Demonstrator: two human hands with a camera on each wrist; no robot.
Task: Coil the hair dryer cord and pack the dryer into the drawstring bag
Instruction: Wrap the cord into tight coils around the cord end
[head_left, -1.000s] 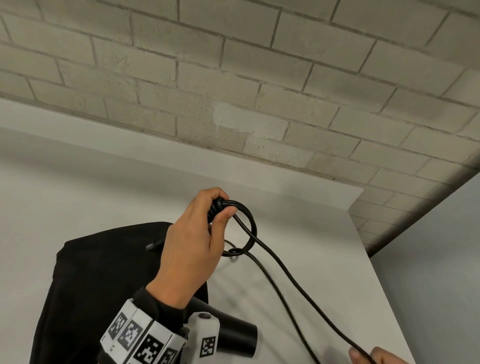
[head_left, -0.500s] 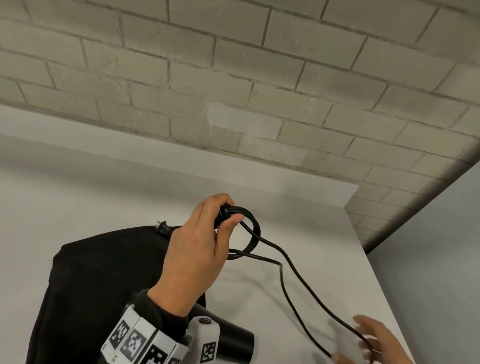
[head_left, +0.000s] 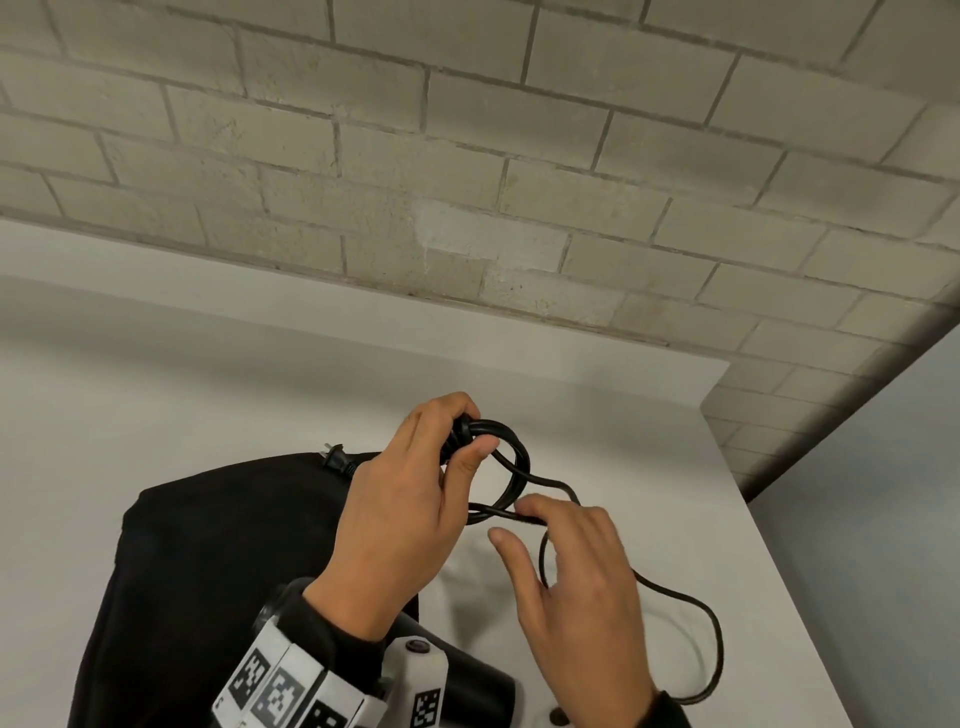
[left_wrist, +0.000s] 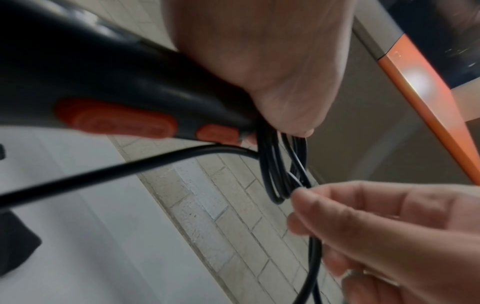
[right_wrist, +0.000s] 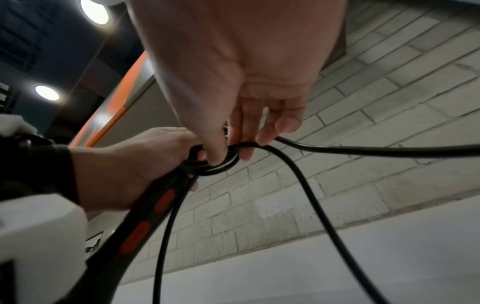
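Pale brick wall (head_left: 467, 171) is seen behind a white worktop (head_left: 156, 395) in the head view. A black drawstring bag (head_left: 218, 561) lies flat on the worktop at the lower left. Above it the left hand (head_left: 400, 514) is raised, its fingers (head_left: 441, 415) and thumb curled round the bunched cord coil (head_left: 511, 467) at the end of the hair dryer's handle; the dryer's black barrel (head_left: 478, 691) shows below the wrist. The plug (head_left: 336, 460) sticks out to the left of the hand, over the bag's far edge. Half a second ago the right hand was low at the frame's corner, holding the loose cord; it has since come up to the coil, and the right hand (head_left: 582, 587) is now seen just beside the left, index finger and thumb pinching a strand at the coil's lower side, the other fingers loosely spread. The slack cord (head_left: 711, 639), earlier drawn in long lines, now falls in a rounded loop onto the worktop.

From the left wrist, the hair dryer (left_wrist: 109, 86) with its orange switches (left_wrist: 116, 119) is seen gripped under the palm, several cord loops hanging from the handle end. The right hand's fingertips (left_wrist: 303, 197) are pressed to the bottom of the loops.

From the right wrist, thumb and index finger (right_wrist: 218, 152) are closed on the coil, and two strands run off below and to the right.
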